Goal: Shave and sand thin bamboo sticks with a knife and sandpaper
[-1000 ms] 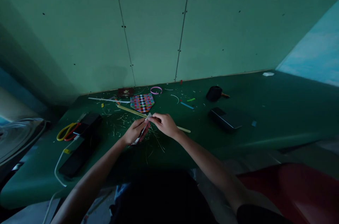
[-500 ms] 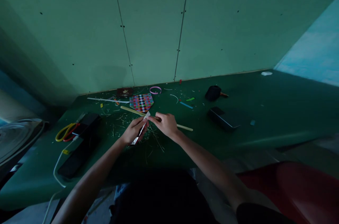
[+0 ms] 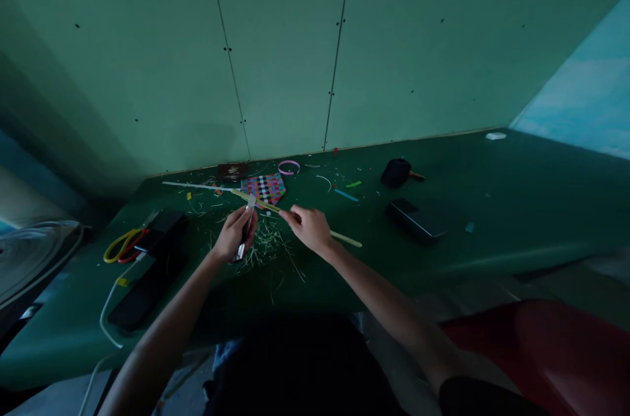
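Note:
My left hand (image 3: 237, 233) is closed around a utility knife (image 3: 241, 250), its pale blade end pointing up against a thin wooden stick (image 3: 263, 205). My right hand (image 3: 309, 229) grips the stick near its middle; the stick slants from upper left to lower right, one end showing past my right wrist. Behind the stick lies a woven piece in a coloured check (image 3: 266, 186), partly covered by it. A heap of thin shavings (image 3: 268, 242) is spread on the table below and between my hands.
On the green table (image 3: 516, 199), yellow-handled scissors (image 3: 118, 245) and dark boxy items (image 3: 160, 232) with a cable (image 3: 103, 311) are at left. A black pouch (image 3: 396, 172) and a black case (image 3: 416, 219) lie at right. Coloured strips (image 3: 347, 195) and a pink ring (image 3: 289, 168) are scattered toward the wall.
My left hand with the knife has moved left along the stick, away from my right hand. The stick has shifted slightly to the right. More of the shavings now show.

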`<state>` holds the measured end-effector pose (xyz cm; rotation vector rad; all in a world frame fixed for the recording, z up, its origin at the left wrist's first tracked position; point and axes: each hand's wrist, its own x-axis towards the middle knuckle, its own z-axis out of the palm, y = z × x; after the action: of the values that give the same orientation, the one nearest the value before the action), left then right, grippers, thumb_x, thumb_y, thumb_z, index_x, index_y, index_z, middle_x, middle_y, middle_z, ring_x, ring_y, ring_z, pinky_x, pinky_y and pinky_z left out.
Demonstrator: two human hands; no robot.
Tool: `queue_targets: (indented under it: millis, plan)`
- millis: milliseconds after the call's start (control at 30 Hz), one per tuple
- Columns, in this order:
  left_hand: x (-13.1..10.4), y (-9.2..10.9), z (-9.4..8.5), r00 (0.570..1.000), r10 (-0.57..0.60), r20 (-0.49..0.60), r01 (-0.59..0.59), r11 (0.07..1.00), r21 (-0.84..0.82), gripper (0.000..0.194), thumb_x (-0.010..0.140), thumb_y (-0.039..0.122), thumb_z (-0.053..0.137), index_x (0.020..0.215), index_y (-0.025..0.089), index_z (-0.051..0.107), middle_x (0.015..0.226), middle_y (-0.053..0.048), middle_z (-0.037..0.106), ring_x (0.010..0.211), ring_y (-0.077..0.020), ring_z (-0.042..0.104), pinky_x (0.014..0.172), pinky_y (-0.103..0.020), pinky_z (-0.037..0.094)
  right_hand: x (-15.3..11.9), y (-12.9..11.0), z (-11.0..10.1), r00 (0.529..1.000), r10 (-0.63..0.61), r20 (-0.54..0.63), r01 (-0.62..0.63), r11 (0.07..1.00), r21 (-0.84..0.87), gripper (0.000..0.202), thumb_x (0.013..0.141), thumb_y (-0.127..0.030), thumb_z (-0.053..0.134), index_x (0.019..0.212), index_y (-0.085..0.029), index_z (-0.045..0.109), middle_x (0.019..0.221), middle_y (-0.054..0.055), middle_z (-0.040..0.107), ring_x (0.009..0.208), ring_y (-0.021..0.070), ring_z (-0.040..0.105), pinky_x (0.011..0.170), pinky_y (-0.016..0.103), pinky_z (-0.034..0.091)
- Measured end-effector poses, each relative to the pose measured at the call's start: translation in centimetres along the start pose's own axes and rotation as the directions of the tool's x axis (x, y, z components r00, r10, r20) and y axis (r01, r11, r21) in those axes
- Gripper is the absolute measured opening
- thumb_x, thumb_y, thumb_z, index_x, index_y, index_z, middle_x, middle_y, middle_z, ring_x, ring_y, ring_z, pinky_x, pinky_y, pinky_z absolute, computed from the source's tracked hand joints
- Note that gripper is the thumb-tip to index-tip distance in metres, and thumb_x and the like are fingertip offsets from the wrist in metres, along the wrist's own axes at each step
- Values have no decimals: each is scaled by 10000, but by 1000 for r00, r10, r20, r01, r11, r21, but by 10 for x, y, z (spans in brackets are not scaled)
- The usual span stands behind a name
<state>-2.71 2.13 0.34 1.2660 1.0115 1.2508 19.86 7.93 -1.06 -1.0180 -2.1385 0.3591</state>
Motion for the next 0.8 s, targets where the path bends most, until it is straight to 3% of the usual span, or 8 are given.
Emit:
queue_targets:
  millis: [167, 267, 400, 567, 800]
  plan:
    - [-4, -11, 14, 990, -87, 114, 71, 988, 136, 439, 1001, 611, 510, 932, 183, 584, 593, 43, 544, 353, -100, 466, 325, -208, 332, 1, -6, 0, 990, -128, 62, 119, 985, 128, 206, 1080, -290, 510, 1047, -200, 692, 882, 56, 751, 703, 164, 662, 624, 266, 400]
    - [-6, -15, 21, 985, -107, 137, 88, 987, 137, 453, 989, 627, 517, 938, 183, 592, 585, 42, 541, 346, -101, 456, 321, -207, 328, 1, -10, -1, 981, -171, 86, 147, 961, 234, 188, 1067, -249, 517, 1047, -200, 697, 992, 74, 765, 842, 186, 693, 729, 270, 450]
    - [-8, -15, 24, 985, -105, 140, 90, 989, 114, 452, 986, 624, 526, 919, 182, 594, 575, 38, 539, 347, -103, 451, 324, -212, 330, 0, -13, -2, 979, -169, 116, 128, 946, 298, 298, 1076, -352, 521, 892, -190, 690, 797, 34, 707, 669, 150, 611, 632, 258, 402]
    - [-10, -12, 28, 985, -110, 133, 96, 989, 111, 461, 982, 629, 541, 917, 176, 592, 576, 39, 543, 347, -97, 456, 329, -206, 329, 0, -16, -2, 990, -124, 64, 102, 954, 282, 489, 1069, -468, 521, 683, -183, 617, 605, -15, 557, 546, 117, 481, 568, 260, 335]
    - [-10, -10, 31, 991, -66, 117, 50, 990, 130, 467, 984, 631, 541, 920, 171, 582, 567, 48, 529, 338, -88, 435, 325, -203, 318, -1, -19, -3, 995, -87, 53, 69, 956, 285, 566, 1075, -555, 467, 709, -179, 677, 584, -14, 560, 516, 109, 467, 548, 261, 329]
